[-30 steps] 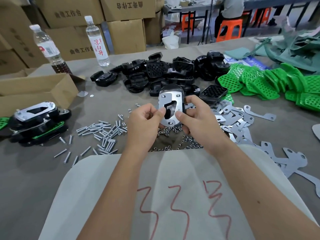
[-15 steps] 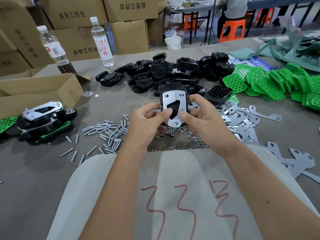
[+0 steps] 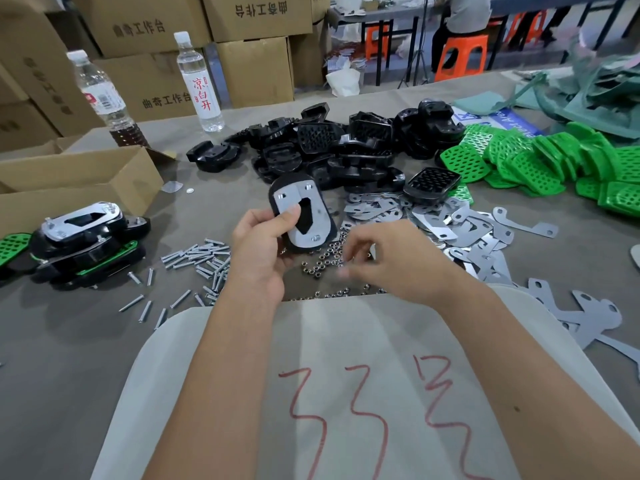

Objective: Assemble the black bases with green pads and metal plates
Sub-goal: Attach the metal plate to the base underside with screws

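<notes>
Over at the far left of the grey surface (image 3: 52,341) sits a small stack of finished bases (image 3: 83,244) beside an open cardboard box (image 3: 79,181), with loose bolts (image 3: 194,261) scattered just to their right. The left hand (image 3: 259,251) grips a black base (image 3: 303,213) upright above the surface, thumb pressed on the metal plate (image 3: 294,216) fitted to its face. Beneath it lies a scatter of small nuts (image 3: 322,265). The right hand (image 3: 391,261) hovers over those nuts, fingers curled and blurred; I cannot tell whether its grip holds one. Further right lie loose metal plates (image 3: 460,226), a heap of black bases (image 3: 346,143) behind, and green pads (image 3: 554,161).
</notes>
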Tool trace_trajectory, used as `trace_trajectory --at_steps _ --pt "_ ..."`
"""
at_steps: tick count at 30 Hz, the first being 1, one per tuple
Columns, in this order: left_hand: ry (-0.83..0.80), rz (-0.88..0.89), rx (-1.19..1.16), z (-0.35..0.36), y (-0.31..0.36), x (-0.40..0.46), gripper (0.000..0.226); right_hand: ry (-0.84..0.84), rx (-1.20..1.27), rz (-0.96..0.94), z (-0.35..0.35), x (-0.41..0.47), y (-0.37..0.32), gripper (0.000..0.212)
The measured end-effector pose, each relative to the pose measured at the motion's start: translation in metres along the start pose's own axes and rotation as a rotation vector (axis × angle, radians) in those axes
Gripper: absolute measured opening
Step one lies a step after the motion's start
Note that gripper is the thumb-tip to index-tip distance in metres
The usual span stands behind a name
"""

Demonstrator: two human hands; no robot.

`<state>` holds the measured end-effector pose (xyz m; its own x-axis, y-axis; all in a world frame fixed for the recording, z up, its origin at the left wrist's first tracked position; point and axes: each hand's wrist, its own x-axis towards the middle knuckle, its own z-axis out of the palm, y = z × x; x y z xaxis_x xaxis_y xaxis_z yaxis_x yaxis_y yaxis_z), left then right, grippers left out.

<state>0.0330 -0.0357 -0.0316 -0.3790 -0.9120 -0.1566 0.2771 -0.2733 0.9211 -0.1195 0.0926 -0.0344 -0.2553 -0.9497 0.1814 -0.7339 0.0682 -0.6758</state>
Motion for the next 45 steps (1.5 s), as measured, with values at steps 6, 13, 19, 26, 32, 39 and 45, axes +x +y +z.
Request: trace_trajectory --at_steps 6,13,19,26,32,39,45 --pt "0.004 -0.01 -0.039 0.0 0.005 -0.002 0.029 -0.063 -0.248 0.01 0.011 0.002 -0.011 0.006" --pt "-0.007 -0.029 0.078 0.005 0.005 -0.004 0.012 0.064 -0.035 0.053 0.009 0.003 -0.006 0.015" --pt "-0.096 -0.093 0.207 0.007 0.005 -0.011 0.021 0.365 0.666 0.046 0.0 0.002 -0.006 0.012" --pt "-0.202 -0.087 0.267 0.019 -0.002 -0.02 0.015 0.458 0.691 0.023 0.002 0.003 -0.004 0.009" --pt "-0.227 -0.072 0.264 0.024 -0.001 -0.026 0.017 0.522 0.512 -0.013 0.008 0.005 -0.003 0.012" --pt "-0.23 -0.074 0.285 0.027 -0.002 -0.028 0.012 0.596 0.492 -0.11 0.01 0.005 -0.005 0.008" --pt "-0.2 -0.03 0.288 0.031 -0.007 -0.029 0.013 0.532 0.514 -0.07 0.013 0.007 -0.003 0.011"
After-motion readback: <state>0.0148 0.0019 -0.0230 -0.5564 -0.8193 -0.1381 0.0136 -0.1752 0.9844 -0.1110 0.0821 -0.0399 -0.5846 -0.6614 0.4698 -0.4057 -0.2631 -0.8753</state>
